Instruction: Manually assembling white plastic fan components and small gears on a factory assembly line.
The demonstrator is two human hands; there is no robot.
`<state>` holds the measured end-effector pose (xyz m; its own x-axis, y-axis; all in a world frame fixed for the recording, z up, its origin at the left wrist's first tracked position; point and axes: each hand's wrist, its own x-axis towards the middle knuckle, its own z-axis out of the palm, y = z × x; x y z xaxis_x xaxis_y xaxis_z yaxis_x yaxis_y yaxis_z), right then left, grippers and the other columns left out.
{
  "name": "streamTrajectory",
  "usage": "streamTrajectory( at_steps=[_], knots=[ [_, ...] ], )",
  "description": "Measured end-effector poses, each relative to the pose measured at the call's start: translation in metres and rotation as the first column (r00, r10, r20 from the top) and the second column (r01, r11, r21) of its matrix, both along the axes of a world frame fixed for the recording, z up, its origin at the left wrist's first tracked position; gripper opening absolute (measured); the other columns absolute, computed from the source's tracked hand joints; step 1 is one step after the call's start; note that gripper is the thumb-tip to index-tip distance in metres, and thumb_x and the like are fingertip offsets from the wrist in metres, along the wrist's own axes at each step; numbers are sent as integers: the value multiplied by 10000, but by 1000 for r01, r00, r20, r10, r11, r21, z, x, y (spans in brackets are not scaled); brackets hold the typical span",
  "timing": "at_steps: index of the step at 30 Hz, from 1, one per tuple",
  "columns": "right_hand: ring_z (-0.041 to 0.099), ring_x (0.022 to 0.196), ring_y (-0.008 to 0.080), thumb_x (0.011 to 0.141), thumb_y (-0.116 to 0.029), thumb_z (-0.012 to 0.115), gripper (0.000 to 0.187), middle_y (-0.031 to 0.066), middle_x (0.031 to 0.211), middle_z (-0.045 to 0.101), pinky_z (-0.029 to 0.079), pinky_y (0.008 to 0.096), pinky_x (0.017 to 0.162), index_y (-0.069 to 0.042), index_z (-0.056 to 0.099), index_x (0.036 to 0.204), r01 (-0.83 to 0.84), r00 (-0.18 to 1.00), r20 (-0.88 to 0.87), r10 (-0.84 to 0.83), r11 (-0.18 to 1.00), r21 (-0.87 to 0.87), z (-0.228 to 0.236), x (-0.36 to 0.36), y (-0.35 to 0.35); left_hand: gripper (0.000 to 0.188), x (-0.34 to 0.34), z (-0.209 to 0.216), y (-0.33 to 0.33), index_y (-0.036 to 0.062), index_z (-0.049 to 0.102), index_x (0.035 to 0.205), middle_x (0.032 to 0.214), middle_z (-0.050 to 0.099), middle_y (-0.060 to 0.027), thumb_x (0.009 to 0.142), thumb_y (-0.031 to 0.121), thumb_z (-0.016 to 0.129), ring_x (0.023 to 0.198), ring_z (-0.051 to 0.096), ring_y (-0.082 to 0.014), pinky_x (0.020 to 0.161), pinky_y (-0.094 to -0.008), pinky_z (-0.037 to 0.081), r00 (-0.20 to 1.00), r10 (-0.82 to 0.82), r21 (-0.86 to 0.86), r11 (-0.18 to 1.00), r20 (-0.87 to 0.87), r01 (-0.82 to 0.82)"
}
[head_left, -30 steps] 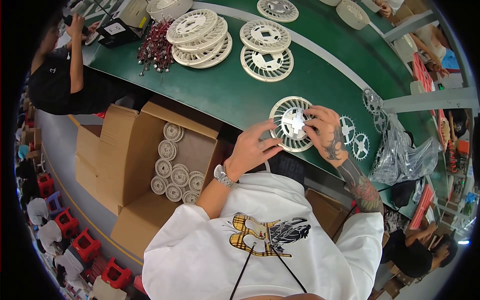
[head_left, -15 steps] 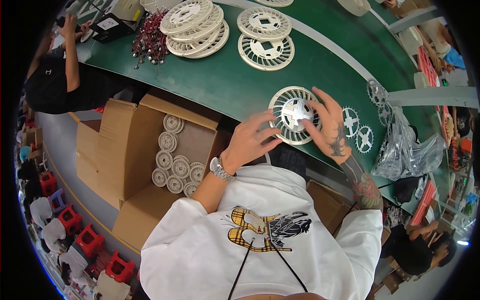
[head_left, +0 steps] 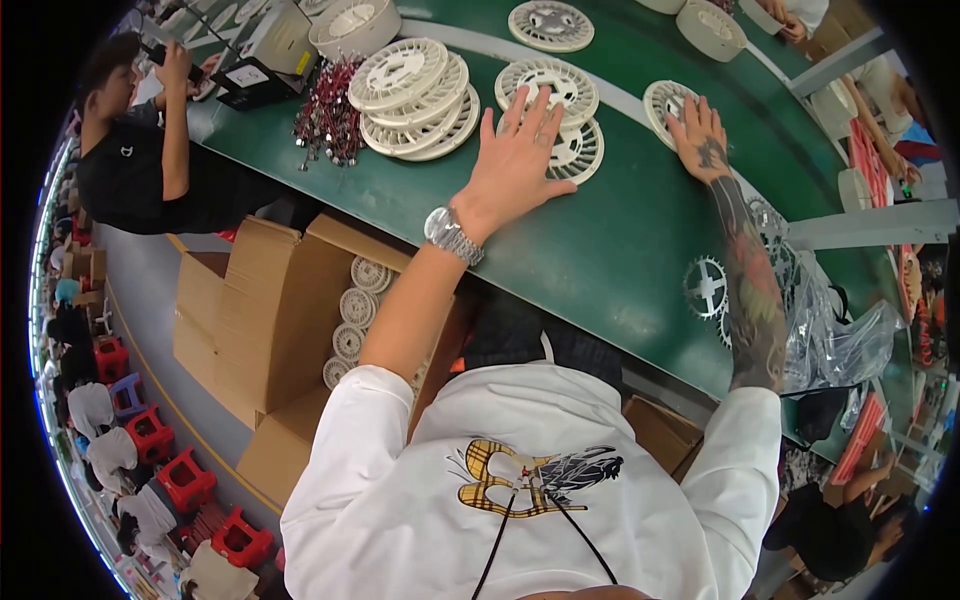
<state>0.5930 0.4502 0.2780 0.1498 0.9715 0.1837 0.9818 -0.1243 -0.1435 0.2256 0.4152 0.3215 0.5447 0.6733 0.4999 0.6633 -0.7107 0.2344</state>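
My left hand (head_left: pixel 515 170) reaches over the table with its fingers spread. Its fingertips are at a cream slotted round grille (head_left: pixel 562 82), which overlaps a second slotted grille (head_left: pixel 585 152); whether they touch is unclear. Farther right, my right hand (head_left: pixel 703 145) has its fingers stretched out at the edge of another cream round grille (head_left: pixel 660 108), lying across the pale strip. The thumb and fingertips lie at that grille's right side. Beside my right forearm lies a silvery toothed ring with a cross-shaped centre (head_left: pixel 708 287); more such rings are partly hidden by the arm.
A pile of cream grilles (head_left: pixel 400 75) stands at the left, beside a bundle of red wires with small connectors (head_left: pixel 330 115). Another grille (head_left: pixel 550 25) lies at the back. A clear plastic bag (head_left: pixel 840 345) is at the right. A carton (head_left: pixel 270 310) holds small white round parts. A person stands left.
The grille that was in front of me now lies farther off to the right, at my right hand. My left hand has moved forward to the two overlapping grilles. The view has shifted slightly.
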Motion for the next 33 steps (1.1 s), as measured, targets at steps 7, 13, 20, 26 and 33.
streamTrajectory(
  at_steps=[7, 13, 20, 26, 33],
  knots=[
    [202, 1541, 450, 996, -667, 437, 807, 177, 1679, 268, 166, 571, 1238, -138, 349, 1600, 217, 975, 15, -221, 967, 136, -13, -2, 60, 651, 6, 7, -29, 82, 565, 1419, 1258, 602, -66, 837, 270, 787, 1225, 560, -263, 1138, -640, 329, 992, -42, -72, 997, -117, 34],
    [214, 1537, 431, 987, -549, 560, 677, 159, 1647, 323, 196, 574, 1229, -149, 457, 1524, -27, 993, 117, -10, 948, 318, -1, 0, 5, 397, 0, 4, -116, 124, 717, 1214, 1126, 644, -18, 823, 171, 772, 1080, 607, -226, 1147, -581, 344, 983, -181, -56, 982, 17, 182],
    [527, 1258, 374, 876, -196, 724, 192, 149, 1278, 587, 444, 490, 1012, -71, 644, 998, -371, 920, 69, 385, 915, -161, 106, -34, -188, 280, -7, -15, -164, 145, 755, 1093, 1160, 648, -34, 815, 155, 786, 1113, 605, -249, 1126, -517, 398, 892, -333, -213, 889, 306, 405],
    [607, 795, 311, 840, -172, 797, 200, 114, 931, 598, 503, 411, 697, -34, 695, 942, -246, 961, -154, 231, 965, -88, 91, -60, -289, 271, -20, -21, -156, 152, 754, 1066, 1209, 650, -45, 803, 185, 810, 1202, 583, -275, 1111, -530, 413, 893, -241, -134, 941, 380, 311],
    [585, 679, 206, 893, -146, 763, 157, 83, 829, 587, 472, 321, 640, -27, 710, 981, -66, 913, -401, 80, 997, 49, 75, -63, -290, 281, -3, -30, -154, 183, 755, 1075, 1272, 644, -39, 811, 266, 804, 1295, 532, -311, 1145, -541, 355, 916, -216, -139, 951, 339, 275]
  ],
)
